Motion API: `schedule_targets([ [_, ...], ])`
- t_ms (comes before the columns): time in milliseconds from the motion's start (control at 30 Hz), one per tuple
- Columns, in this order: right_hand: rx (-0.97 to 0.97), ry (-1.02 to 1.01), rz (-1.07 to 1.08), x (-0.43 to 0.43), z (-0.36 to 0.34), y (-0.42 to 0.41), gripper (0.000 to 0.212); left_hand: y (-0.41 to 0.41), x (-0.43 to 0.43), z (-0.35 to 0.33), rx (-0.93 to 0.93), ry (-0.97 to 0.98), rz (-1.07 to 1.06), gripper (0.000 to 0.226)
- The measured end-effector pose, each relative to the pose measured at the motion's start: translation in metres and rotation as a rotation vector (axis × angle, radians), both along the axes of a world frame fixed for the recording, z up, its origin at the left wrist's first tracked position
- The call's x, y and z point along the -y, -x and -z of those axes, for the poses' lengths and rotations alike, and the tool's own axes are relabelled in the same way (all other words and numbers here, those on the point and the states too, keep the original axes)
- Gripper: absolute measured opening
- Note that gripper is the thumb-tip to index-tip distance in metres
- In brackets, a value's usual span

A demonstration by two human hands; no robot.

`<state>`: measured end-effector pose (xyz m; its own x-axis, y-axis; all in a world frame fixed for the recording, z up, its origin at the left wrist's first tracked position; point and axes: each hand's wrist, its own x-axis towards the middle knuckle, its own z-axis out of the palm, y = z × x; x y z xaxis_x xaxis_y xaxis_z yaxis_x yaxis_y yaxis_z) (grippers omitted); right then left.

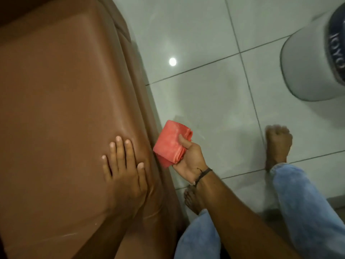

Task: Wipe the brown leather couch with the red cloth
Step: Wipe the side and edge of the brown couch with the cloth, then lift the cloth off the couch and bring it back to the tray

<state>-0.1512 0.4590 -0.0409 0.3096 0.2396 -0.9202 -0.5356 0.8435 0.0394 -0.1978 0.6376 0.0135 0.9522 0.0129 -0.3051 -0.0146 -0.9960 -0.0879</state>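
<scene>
The brown leather couch fills the left half of the view, its smooth cushion seen from above. My left hand lies flat on the cushion near its right edge, fingers spread, holding nothing. My right hand is beside the couch's front edge, over the floor, and grips the folded red cloth. The cloth hangs just off the couch's side; I cannot tell whether it touches the leather.
Pale glossy floor tiles lie to the right of the couch. A white round container with a dark band stands at the upper right. My bare feet and blue jeans legs are on the floor at lower right.
</scene>
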Motion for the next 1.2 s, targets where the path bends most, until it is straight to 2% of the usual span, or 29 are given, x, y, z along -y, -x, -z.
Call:
schedule_targets([
  [67,0.009,-0.051,0.051,0.037,-0.018,-0.005,0.048,-0.006,0.015,-0.012,0.021,0.104,-0.098,0.070],
  [133,0.044,-0.087,0.036,0.074,-0.035,-0.010,0.049,-0.014,0.048,-0.024,0.077,0.269,-0.161,0.067],
  [200,0.061,-0.099,0.031,0.108,-0.050,-0.014,0.051,-0.027,0.092,-0.030,0.057,0.466,-0.201,0.065],
  [300,0.092,-0.112,0.045,0.174,-0.071,-0.014,0.053,-0.061,0.189,-0.038,-0.272,0.842,-0.556,0.065],
  [367,0.096,-0.073,0.056,0.223,-0.083,-0.017,0.054,-0.087,0.254,-0.037,-0.427,1.051,-0.728,0.033],
  [400,0.099,-0.044,0.060,0.248,-0.089,-0.021,0.054,-0.099,0.284,-0.036,-0.460,1.100,-0.741,0.019],
  [433,0.095,-0.005,0.070,0.275,-0.092,-0.025,0.055,-0.110,0.312,-0.037,-0.483,1.123,-0.719,0.018],
  [533,0.056,0.158,0.074,0.360,-0.095,-0.040,0.055,-0.141,0.393,-0.040,-0.582,1.093,-0.636,0.018],
  [633,0.023,0.365,0.038,0.440,-0.092,-0.064,0.041,-0.177,0.476,-0.039,-0.663,1.037,-0.486,0.019],
  [700,0.042,0.554,-0.008,0.490,-0.091,-0.081,0.031,-0.204,0.535,-0.036,-0.651,0.977,-0.358,0.023],
  [800,0.002,0.790,-0.146,0.561,-0.085,-0.107,0.028,-0.242,0.619,-0.024,-0.613,0.818,-0.161,0.024],
  [900,-0.096,0.923,-0.332,0.625,-0.057,-0.123,0.021,-0.271,0.695,-0.009,-0.615,0.601,-0.018,0.029],
  [967,-0.170,0.983,-0.460,0.657,-0.039,-0.133,0.028,-0.284,0.734,0.006,-0.595,0.492,0.065,0.036],
  [1100,-0.357,1.015,-0.647,0.694,-0.007,-0.149,0.059,-0.285,0.780,0.026,-0.610,0.357,0.131,0.033],
  [1200,-0.420,1.125,-0.761,0.698,0.012,-0.154,0.055,-0.277,0.790,0.040,-0.573,0.287,0.099,0.028],
])
